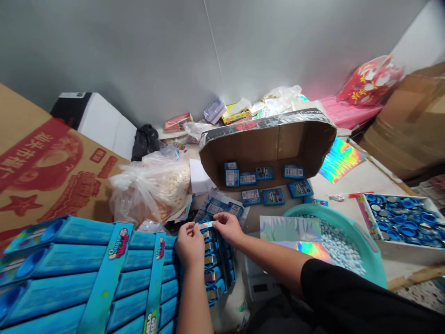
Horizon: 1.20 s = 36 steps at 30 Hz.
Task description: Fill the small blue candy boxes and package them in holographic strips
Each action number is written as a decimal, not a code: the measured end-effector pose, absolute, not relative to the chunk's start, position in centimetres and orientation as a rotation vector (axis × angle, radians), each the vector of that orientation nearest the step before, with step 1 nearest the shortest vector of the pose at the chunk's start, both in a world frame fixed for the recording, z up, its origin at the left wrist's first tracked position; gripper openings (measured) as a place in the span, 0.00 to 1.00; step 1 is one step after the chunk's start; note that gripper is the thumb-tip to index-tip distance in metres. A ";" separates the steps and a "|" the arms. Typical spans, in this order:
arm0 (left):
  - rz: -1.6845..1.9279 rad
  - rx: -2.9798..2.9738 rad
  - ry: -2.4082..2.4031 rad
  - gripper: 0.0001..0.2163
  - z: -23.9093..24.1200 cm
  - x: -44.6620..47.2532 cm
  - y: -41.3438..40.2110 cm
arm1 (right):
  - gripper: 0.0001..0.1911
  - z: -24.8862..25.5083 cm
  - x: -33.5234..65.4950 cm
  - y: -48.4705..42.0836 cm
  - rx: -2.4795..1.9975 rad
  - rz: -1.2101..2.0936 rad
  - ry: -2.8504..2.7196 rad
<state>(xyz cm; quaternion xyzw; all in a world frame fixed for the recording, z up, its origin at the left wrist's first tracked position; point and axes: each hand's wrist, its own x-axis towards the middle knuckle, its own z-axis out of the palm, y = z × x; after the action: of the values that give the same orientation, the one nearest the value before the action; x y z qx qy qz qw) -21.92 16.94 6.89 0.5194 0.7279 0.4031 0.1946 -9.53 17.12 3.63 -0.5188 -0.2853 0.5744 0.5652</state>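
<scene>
My left hand [192,241] and my right hand [225,226] meet at the far end of a row of blue plastic pieces with shiny, mirror-like tops [210,262]. Between my pinched fingertips lies a small iridescent strip [206,224], one end in each hand. Whether it touches the blue piece beneath cannot be made out. To the left of my left hand, several blue cardboard display trays [76,250] are stacked, with printed bands across them. Just beyond my hands, small blue boxes [215,206] rest on a clear plastic sheet.
A tipped cardboard carton [267,144] stands ahead, with small blue boxes in its mouth. At right are a turquoise basin [373,260] of pale pellets and a white box [399,248] of blue rings. A large brown carton [52,171] and a clear bag [149,185] are left.
</scene>
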 end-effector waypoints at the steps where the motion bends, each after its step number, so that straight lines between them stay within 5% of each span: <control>1: 1.131 1.462 2.048 0.09 6.8 -21.9 16.9 | 0.08 3.7 -9.5 17.2 -1.216 1.349 -0.665; 11: 1.052 1.630 2.167 0.07 6.8 -21.7 16.8 | 0.08 3.8 -10.1 17.2 -1.184 1.333 -0.597; 18: 0.937 1.789 2.255 0.15 7.6 -22.4 17.4 | 0.10 3.3 -11.2 17.2 -1.236 1.376 -0.496; 26: 0.830 1.905 2.231 0.10 6.9 -21.9 17.6 | 0.09 2.8 -12.5 17.0 -1.484 1.345 -0.327; 36: 0.812 2.276 1.974 0.13 6.5 -22.0 14.8 | 0.03 7.7 -5.4 9.3 -1.294 1.245 -0.701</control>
<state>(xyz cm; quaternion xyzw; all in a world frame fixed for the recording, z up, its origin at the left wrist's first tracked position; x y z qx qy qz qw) -22.05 14.84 6.49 0.7294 0.6326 0.2602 0.0104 -5.36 9.26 7.65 -0.5515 -0.2989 0.5304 0.5703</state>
